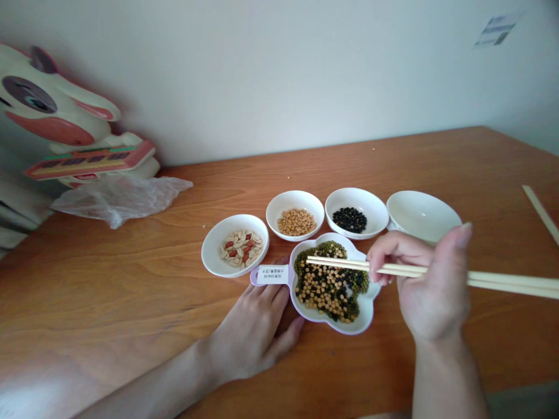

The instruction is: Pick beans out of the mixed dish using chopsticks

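Observation:
My right hand [430,279] is closed round a pair of pale wooden chopsticks [510,279]. Their tips lie over the flower-shaped dish [349,327], close together, and I make out no bean between them. Mixed beans [325,285], green, black and tan, fill most of this white dish with a lilac rim. My left hand [255,326] lies low on the table, fingers stretched out under the dish's labelled handle [273,274]. Its thumb is apart from the fingers, near the dish's lower left edge.
Behind the dish stand white bowls with peanuts [240,249], tan beans [297,223] and black beans [349,220]. Another white bowl [421,212] shows no contents. A cow-shaped toy [87,116] and a clear plastic bag [122,195] sit left; a pale stick [541,212] lies right.

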A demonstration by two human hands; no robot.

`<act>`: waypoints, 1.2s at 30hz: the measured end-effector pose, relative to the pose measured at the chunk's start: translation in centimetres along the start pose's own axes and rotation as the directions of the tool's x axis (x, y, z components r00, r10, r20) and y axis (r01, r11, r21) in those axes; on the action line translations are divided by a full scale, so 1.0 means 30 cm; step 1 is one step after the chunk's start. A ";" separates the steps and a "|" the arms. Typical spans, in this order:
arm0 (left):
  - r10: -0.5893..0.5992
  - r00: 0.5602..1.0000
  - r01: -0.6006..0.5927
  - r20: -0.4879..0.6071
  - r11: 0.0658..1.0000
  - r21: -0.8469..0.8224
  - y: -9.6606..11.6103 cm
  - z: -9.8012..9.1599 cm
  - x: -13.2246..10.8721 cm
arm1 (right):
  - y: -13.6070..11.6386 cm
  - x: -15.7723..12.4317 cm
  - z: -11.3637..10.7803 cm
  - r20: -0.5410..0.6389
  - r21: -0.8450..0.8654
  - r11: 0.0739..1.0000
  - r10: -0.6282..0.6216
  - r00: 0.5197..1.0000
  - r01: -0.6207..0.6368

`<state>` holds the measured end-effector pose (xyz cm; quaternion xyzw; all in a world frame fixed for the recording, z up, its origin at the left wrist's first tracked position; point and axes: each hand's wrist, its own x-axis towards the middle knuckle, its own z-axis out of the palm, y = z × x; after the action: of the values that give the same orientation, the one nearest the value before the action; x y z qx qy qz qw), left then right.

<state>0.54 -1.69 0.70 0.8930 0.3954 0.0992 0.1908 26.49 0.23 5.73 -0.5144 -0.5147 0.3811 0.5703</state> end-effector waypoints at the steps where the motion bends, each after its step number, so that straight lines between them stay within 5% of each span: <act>1: 0.002 1.000 -0.002 -0.006 1.000 0.000 0.001 0.000 -0.001 | -0.001 -0.004 -0.006 0.051 -0.015 1.000 0.014 0.999 -0.013; 11: -0.003 1.000 0.003 -0.001 1.000 -0.009 -0.003 0.001 0.000 | 0.048 -0.014 -0.046 0.291 -0.107 0.990 0.118 0.949 -0.090; 36: -0.003 1.000 0.003 -0.006 1.000 -0.004 0.000 0.000 0.003 | 0.056 -0.013 -0.019 0.300 -0.120 0.992 0.074 0.951 -0.039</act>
<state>0.59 -1.63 0.71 0.8917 0.3971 0.1027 0.1916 27.15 0.03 4.04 -0.4955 -0.6018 0.4423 0.4435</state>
